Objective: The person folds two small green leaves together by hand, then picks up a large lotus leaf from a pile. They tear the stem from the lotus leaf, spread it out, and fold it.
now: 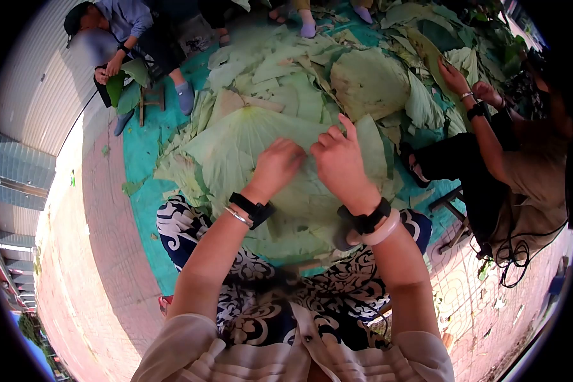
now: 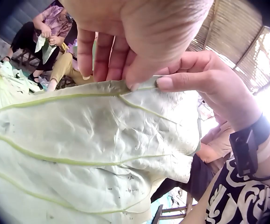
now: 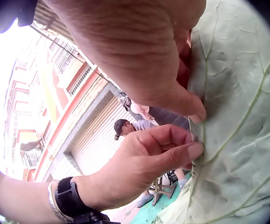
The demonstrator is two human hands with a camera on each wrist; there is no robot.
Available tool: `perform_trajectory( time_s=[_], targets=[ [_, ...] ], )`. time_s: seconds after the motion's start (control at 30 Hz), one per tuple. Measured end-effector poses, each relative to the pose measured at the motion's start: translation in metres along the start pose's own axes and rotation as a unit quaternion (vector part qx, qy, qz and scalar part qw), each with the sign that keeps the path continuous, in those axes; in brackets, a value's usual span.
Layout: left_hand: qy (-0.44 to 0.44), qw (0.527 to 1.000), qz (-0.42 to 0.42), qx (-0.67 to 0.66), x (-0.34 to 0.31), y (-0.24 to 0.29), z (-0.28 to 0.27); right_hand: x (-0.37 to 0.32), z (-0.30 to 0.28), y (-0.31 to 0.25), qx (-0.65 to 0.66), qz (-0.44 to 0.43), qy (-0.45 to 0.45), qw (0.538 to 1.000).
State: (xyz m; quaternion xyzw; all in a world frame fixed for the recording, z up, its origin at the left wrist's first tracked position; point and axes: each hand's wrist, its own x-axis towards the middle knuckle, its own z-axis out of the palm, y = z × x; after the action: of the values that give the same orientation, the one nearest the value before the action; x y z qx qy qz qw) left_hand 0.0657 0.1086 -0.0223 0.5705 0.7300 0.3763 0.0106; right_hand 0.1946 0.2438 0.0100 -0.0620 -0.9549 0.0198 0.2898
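Note:
A large pale green lotus leaf [image 1: 242, 137] spreads over the lap and the pile in front. My left hand [image 1: 277, 167] pinches its near edge between thumb and fingers. Close to its right, my right hand [image 1: 339, 167] pinches the same edge, index finger raised in the head view. In the left wrist view the leaf [image 2: 93, 126] hangs below the two thumbs, its raised veins facing the camera. The right wrist view has both thumb tips near each other on the leaf's [image 3: 242, 116] rim; the other fingers are partly hidden behind it.
A heap of lotus leaves [image 1: 274, 67] lies ahead on a teal ground sheet [image 1: 141, 162]. At the right sits a person handling leaves [image 1: 496, 140], beside a low stool [image 1: 452, 210]. Another seated person [image 1: 130, 32] holds a leaf at the back left. Pink paving [image 1: 108, 235] borders the sheet.

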Motion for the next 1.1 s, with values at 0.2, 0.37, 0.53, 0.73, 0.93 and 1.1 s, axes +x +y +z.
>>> perform_trajectory(
  time_s=[0.2,0.37,0.53,0.73,0.93,1.1],
  targets=[
    [-0.005,1.000,-0.011,0.000,-0.004,-0.004,0.001,0.001,-0.006,0.001,0.026,0.003,0.014,1.000],
    [-0.020,0.999,-0.024,-0.006,-0.006,-0.006,0.002,-0.003,-0.004,0.005,0.019,0.005,0.025,1.000],
    [-0.031,0.999,-0.017,0.000,-0.006,-0.004,-0.001,-0.006,-0.003,0.007,0.016,0.008,0.022,1.000],
    [-0.029,0.999,-0.010,0.011,-0.009,-0.007,0.000,-0.006,-0.013,0.006,0.018,0.016,0.000,1.000],
    [-0.015,1.000,0.010,0.014,-0.005,0.001,-0.002,-0.007,-0.021,0.010,0.037,0.025,0.008,0.999],
    [-0.002,0.998,0.009,0.056,0.001,0.012,0.001,-0.006,-0.018,0.008,0.014,0.017,0.082,0.996]
  ],
)
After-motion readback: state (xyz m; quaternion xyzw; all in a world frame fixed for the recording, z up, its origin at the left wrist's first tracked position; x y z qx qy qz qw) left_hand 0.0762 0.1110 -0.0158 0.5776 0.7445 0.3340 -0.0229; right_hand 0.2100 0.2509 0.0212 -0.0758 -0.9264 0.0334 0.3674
